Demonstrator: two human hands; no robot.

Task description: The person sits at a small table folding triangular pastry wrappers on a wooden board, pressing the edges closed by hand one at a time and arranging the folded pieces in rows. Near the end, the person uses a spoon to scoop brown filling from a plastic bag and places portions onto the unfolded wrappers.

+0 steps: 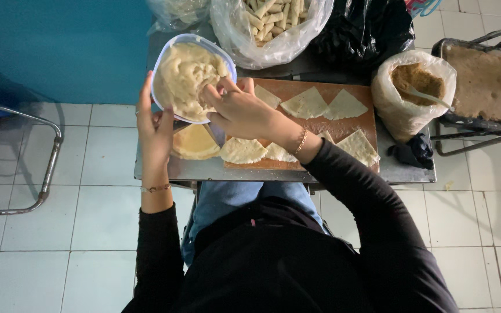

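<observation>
Left hand [155,124] is gripping the tilted filling bowl [189,78], opening facing the right hand [239,110], whose fingers are pinching filling; triangular wrappers [305,104] are lying just beyond on the board [320,124].

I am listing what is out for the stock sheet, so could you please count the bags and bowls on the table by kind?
Clear plastic bags: 3
Large black bag: 1
Small black bundle: 1
Bowl of pale paste: 1
Total: 6
</observation>
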